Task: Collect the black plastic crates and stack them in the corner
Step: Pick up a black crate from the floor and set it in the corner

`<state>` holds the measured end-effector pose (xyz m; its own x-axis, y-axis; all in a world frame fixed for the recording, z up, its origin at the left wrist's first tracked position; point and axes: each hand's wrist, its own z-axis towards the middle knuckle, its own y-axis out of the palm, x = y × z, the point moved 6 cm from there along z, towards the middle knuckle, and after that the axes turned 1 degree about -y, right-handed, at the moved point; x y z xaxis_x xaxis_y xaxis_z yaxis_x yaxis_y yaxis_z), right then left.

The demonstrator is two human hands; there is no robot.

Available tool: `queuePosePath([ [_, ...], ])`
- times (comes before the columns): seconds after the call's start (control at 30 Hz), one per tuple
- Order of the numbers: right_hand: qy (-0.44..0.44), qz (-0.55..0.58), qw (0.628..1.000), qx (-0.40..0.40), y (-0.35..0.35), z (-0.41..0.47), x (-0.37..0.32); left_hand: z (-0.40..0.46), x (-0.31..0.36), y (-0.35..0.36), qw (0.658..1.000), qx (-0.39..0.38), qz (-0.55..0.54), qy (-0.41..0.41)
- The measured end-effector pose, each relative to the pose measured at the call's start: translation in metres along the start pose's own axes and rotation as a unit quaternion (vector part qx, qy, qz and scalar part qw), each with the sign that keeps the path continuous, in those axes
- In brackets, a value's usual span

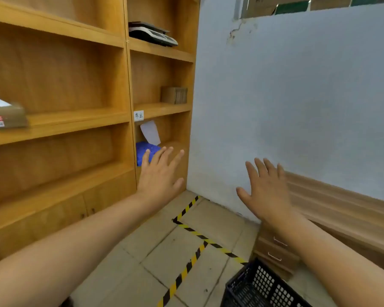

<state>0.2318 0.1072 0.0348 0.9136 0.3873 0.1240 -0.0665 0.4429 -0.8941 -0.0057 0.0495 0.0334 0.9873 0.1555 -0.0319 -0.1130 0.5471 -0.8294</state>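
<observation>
The tall honey-coloured wooden shelving unit (75, 120) is crowding the corner, so a crate swung carelessly is likely knocking its cupboard doors. The black perforated plastic crate (262, 286) is sitting on the tiles, well right of the shelving, below the right hand (267, 196). Both this and the left hand (162, 176) are spreading their fingers wide, holding nothing
</observation>
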Motion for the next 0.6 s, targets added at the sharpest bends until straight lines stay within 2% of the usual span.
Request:
queuePosePath([
  [0.37,-0.110,0.061,0.989,-0.083,0.097,-0.012,-0.114,-0.125,-0.087,0.077,0.979,-0.151,0.031,-0.132],
  [0.6,-0.184,0.076,0.977,-0.079,0.131,-0.003,-0.218,-0.187,-0.172,0.098,0.951,-0.203,0.044,-0.229],
])
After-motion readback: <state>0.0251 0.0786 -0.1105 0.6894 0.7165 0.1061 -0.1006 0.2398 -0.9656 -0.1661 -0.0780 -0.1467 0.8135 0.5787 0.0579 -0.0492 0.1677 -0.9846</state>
